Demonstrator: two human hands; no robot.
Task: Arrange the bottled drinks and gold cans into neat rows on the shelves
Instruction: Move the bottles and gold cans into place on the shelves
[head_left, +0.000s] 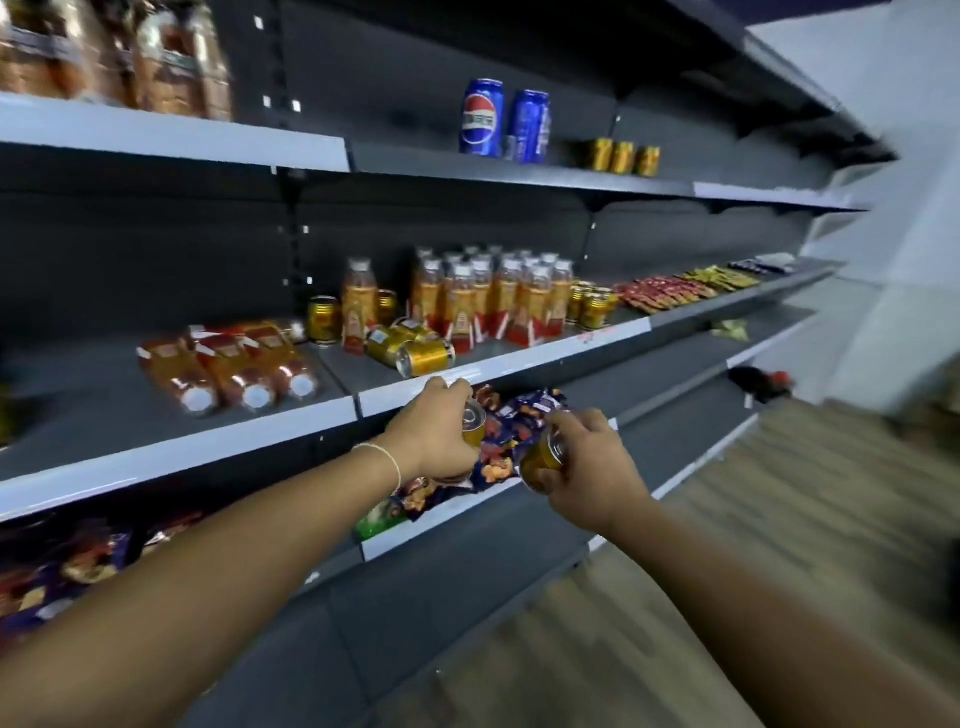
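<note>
The left hand (434, 434) grips a small gold metal can (475, 430) from above, and the right hand (592, 467) curls round a second gold can (540, 462). Both cans are in the air just below the front edge of the grey metal middle shelf (519, 366). On that shelf, orange-labelled clear drink bottles (498, 301) stand clustered beside upright gold cans (592, 304). Two tipped gold cans (415, 351) lie near the edge, and three wrapped bottles (234, 366) lie flat to the left. Blue snack bags (501, 447) fill the shelf beneath the hands.
</note>
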